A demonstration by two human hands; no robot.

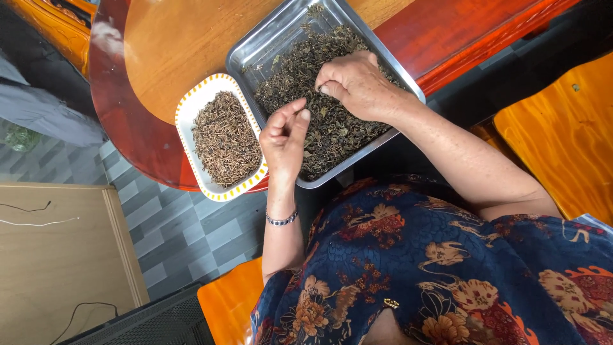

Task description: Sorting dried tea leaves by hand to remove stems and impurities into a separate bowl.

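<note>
Both my hands are mid-sorting: the right hand (357, 83) pinches into the steel tray (268, 38) of dried leaves (332, 128), the left hand (284, 131) holds a pinch beside the dish (191, 105) of stems (225, 137), so I judge that pinch wants dropping there.

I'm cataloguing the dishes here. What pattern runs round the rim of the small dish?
Yellow and white stripes edge the dish, clearest in the head view.

head cam | looks steeply down | close over table (159, 51)
</note>
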